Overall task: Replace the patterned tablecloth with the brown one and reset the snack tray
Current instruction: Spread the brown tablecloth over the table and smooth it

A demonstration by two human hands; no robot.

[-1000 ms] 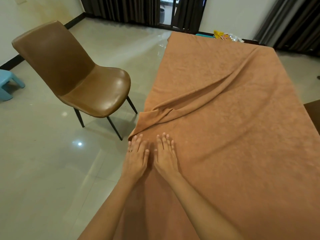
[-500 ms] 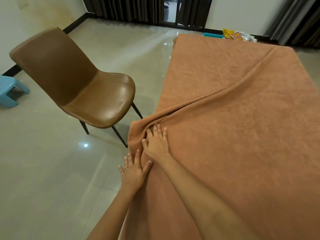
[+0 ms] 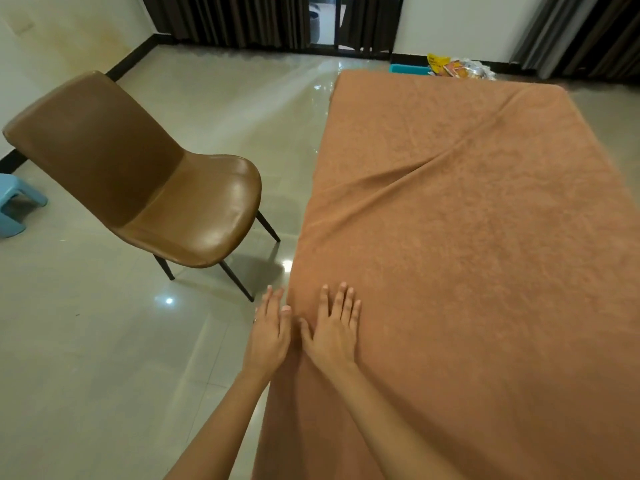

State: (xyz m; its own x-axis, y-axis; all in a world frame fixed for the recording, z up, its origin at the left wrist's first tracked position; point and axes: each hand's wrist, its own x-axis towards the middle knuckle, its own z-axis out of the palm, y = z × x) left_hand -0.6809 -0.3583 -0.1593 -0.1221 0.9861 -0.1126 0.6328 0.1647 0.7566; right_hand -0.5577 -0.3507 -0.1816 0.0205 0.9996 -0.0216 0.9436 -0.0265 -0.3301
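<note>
The brown tablecloth (image 3: 485, 258) covers the whole table, with one long diagonal crease running from its left edge toward the far right corner. My right hand (image 3: 334, 330) lies flat on the cloth near the left edge, fingers straight. My left hand (image 3: 270, 332) is flat beside it, at the table's left edge where the cloth drops over. Beyond the table's far end sits a teal snack tray (image 3: 408, 68) with yellow and orange snack packets (image 3: 453, 68); the table hides most of it. No patterned tablecloth is in view.
A brown leather chair (image 3: 145, 181) with black legs stands on the glossy tiled floor left of the table. A small blue stool (image 3: 14, 206) is at the far left edge. Dark curtains (image 3: 228, 19) line the far wall.
The bunched fold at the cloth's left edge has been smoothed out; only a faint crease is left. My right hand has come back beside my left hand at the edge.
</note>
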